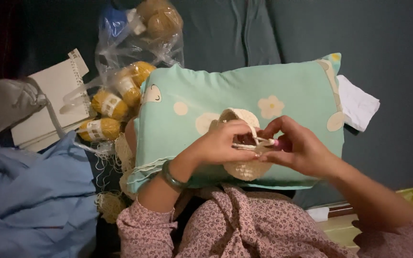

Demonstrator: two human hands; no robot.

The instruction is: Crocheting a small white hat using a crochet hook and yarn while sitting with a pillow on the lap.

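Crochet piece (pixel 243 167), cream and partly worked into a small round cup, rests on our mint pillow (pixel 187 86), with our left hand (pixel 221 143) pinching its rim and our right hand (pixel 297 148) closed around a pink-handled hook (pixel 278 142), its edge apparently unfinished.

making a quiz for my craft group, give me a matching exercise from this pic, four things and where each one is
Things:
1. crochet piece
2. yarn balls
3. notebook
4. white cloth

Places:
a. at the pillow's right edge
b. in a clear plastic bag left of the pillow
c. between both hands on the pillow
d. far left, partly under a grey bag

Pairs: 1-c, 2-b, 3-d, 4-a
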